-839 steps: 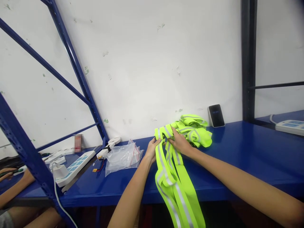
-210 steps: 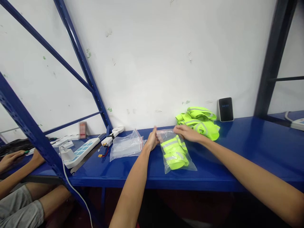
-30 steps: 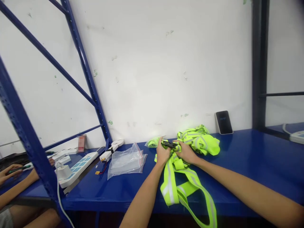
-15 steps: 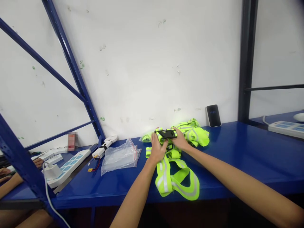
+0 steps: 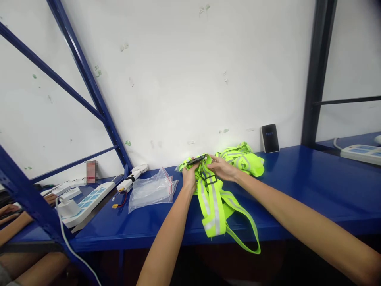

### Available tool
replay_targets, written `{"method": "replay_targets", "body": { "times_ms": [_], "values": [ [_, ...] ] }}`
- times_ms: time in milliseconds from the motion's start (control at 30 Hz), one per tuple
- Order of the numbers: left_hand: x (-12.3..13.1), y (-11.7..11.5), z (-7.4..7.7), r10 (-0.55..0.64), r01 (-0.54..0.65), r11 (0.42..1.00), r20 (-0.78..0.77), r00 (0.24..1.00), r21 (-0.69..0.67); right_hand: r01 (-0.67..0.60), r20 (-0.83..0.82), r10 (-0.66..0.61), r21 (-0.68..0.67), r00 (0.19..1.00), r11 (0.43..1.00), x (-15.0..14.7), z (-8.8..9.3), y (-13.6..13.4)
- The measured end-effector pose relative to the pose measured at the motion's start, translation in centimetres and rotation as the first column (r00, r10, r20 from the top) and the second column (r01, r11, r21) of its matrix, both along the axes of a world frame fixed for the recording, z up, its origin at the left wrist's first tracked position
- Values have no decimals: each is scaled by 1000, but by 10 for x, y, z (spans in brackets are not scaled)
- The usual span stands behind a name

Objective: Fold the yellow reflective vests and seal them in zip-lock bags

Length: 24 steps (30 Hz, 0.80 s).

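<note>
A fluorescent yellow-green reflective vest (image 5: 214,206) of straps with silver stripes lies bunched on the blue table, its loops hanging toward the front edge. My left hand (image 5: 189,176) is closed round the vest's black buckle (image 5: 195,160) and the webbing beside it. My right hand (image 5: 222,168) touches the strap to the right of the buckle, fingers stretched out and partly apart. A black slider (image 5: 211,179) sits on the strap just below my hands. Behind my right hand lies a heap of similar yellow-green vests (image 5: 245,161).
Clear zip bags (image 5: 153,190) lie left of my hands, beside a white handheld fan (image 5: 131,180) with wires. A dark-screened device (image 5: 270,138) leans near the wall. Power strips (image 5: 89,202) lie on the left beyond a blue post (image 5: 29,194). Another person's hand (image 5: 49,199) shows at far left.
The buckle has tilted and moved left with my left hand. My right hand has come off the buckle, its fingers loosening. The vest's hanging loops have swung and lengthened toward the right.
</note>
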State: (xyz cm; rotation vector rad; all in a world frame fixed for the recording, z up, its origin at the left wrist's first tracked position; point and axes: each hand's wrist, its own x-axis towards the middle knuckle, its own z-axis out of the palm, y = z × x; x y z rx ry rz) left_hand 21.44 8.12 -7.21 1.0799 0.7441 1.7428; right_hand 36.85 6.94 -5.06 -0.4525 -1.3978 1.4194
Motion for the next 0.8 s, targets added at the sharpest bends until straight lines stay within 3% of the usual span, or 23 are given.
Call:
{"method": "replay_targets", "body": {
  "times_ms": [67,133,233,333,500,600,800],
  "values": [
    [1,-4,-1,27,-27,1000,-55,998,7,9,29,-7,-82,1000,997,6,-3,-1],
    [5,-9,0,-39,37,999,-118,992,-14,57,113,-43,-125,993,990,11,-10,2],
    [13,-20,3,-269,265,963,-101,958,-55,103,267,-87,-48,960,994,14,-20,8],
    [19,-30,8,-378,378,926,-35,925,-30,138,298,-154,75,942,988,14,-25,12],
    [21,-39,13,-412,408,911,-84,907,-65,352,180,-360,75,916,933,11,-25,15],
    [21,-41,14,-386,379,922,-104,917,-79,484,251,-485,69,838,872,8,-27,13],
    [20,-35,11,-363,355,927,-55,930,-118,564,323,-550,59,770,824,5,-23,4]
  ]
}}
